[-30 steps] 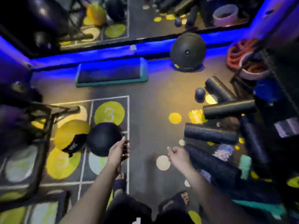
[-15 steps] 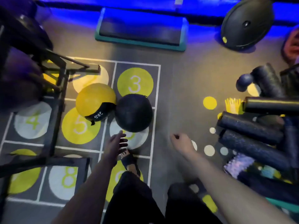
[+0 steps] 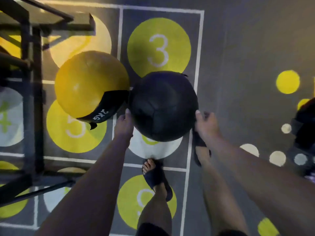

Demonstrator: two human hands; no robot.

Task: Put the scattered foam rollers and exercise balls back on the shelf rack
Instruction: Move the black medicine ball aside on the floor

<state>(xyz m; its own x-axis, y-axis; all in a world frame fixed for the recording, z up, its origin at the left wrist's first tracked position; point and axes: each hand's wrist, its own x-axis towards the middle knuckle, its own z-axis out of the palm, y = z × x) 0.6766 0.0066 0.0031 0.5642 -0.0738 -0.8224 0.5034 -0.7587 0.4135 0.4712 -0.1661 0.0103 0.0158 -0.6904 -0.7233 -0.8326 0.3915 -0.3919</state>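
Note:
A black exercise ball (image 3: 163, 106) sits on the numbered floor grid just ahead of my feet. My left hand (image 3: 123, 124) presses against its lower left side and my right hand (image 3: 207, 124) against its lower right side, so the ball is clasped between them. Touching it on the left is a yellow ball (image 3: 88, 82) with a black "2KG" panel. The black metal shelf rack (image 3: 36, 99) stands at the far left, right beside the yellow ball. A dark foam roller (image 3: 305, 126) shows only partly at the right edge.
Grey floor with yellow and white numbered circles. My sandalled feet (image 3: 156, 176) stand just behind the black ball. The rack's base bars (image 3: 39, 181) run along the floor at the lower left. Open floor lies between the balls and the roller.
I have stepped forward and bent down, so the balls look much larger. Both hands, hanging free before, have closed in on the two sides of the black ball.

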